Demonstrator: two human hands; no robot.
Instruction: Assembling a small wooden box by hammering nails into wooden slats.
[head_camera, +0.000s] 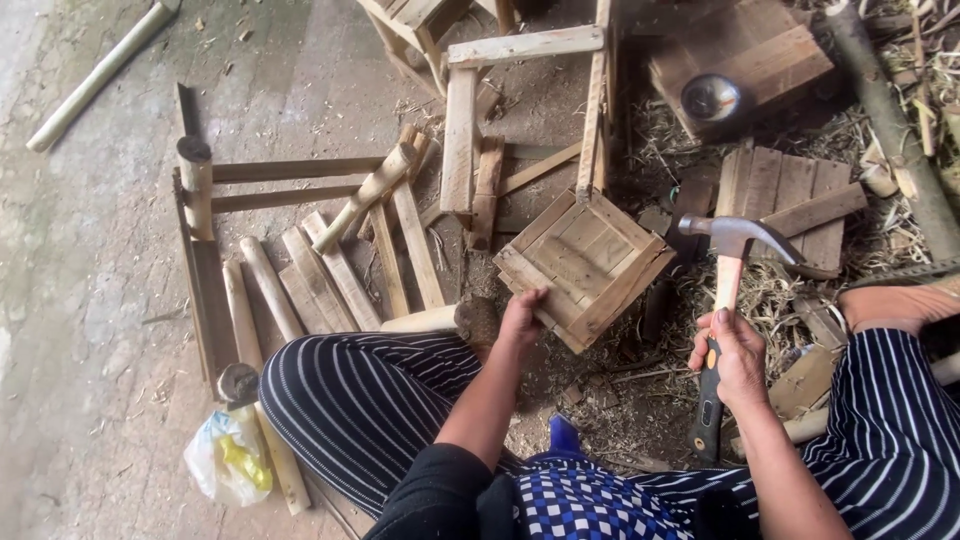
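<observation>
A small square wooden seat panel (585, 265) made of slats lies tilted on the ground in front of me. My left hand (522, 318) grips its near corner. My right hand (738, 358) is closed around the handle of a claw hammer (728, 262), whose steel head is raised to the right of the panel, claw pointing right. A round wooden log piece (440, 320) rests across my left knee beside the left hand. My legs in striped trousers frame the spot on both sides.
Loose slats and round sticks (320, 275) lie at left with a long pole (100, 75). An unfinished wooden stool frame (525, 110) stands ahead. Slatted panels (790, 195), a wooden box with a small tin (710, 97), straw, and a plastic bag (228, 455) surround me.
</observation>
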